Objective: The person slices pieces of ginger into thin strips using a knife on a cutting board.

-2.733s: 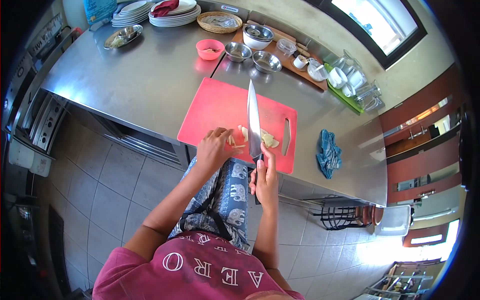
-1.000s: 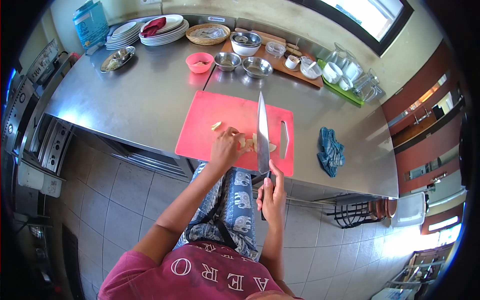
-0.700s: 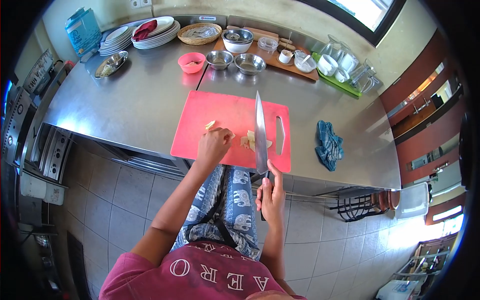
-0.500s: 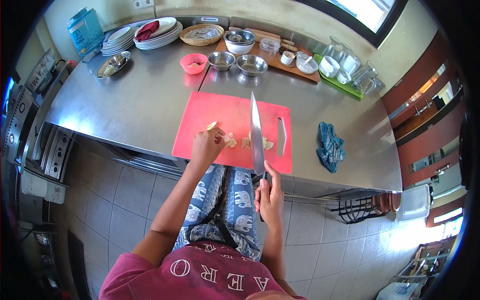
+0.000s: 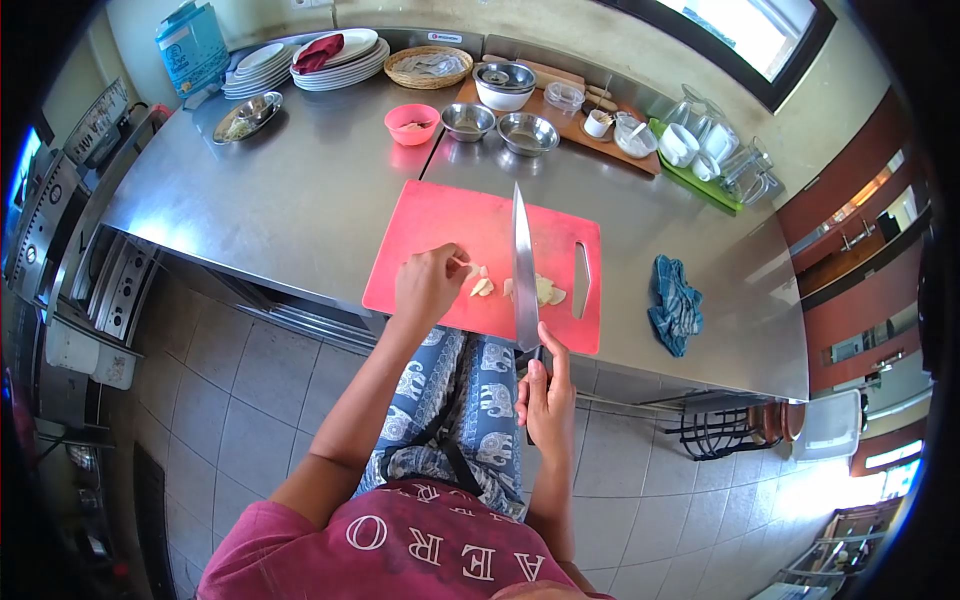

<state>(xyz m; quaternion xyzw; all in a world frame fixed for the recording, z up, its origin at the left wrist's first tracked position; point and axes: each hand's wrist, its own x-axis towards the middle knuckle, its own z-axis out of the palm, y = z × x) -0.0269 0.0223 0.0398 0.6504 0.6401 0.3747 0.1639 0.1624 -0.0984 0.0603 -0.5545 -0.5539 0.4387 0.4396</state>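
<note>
Gripping a knife point(image 5: 524, 275) w/ R hand point(image 5: 547, 395). L hand point(image 5: 428, 283) is nr pale bits point(image 5: 483, 288) on cutting board point(image 5: 455, 216); can't tell its grip.

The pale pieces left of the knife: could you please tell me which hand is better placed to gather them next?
Probably the left hand: it is right beside those pale pieces, whereas the right hand holds the knife.

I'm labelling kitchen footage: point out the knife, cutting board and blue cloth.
Knife point(image 5: 524, 275): head view, middle of the blade.
Cutting board point(image 5: 468, 218): head view, bare upper-left surface.
Blue cloth point(image 5: 676, 308): head view, middle of its crumpled folds.
</note>
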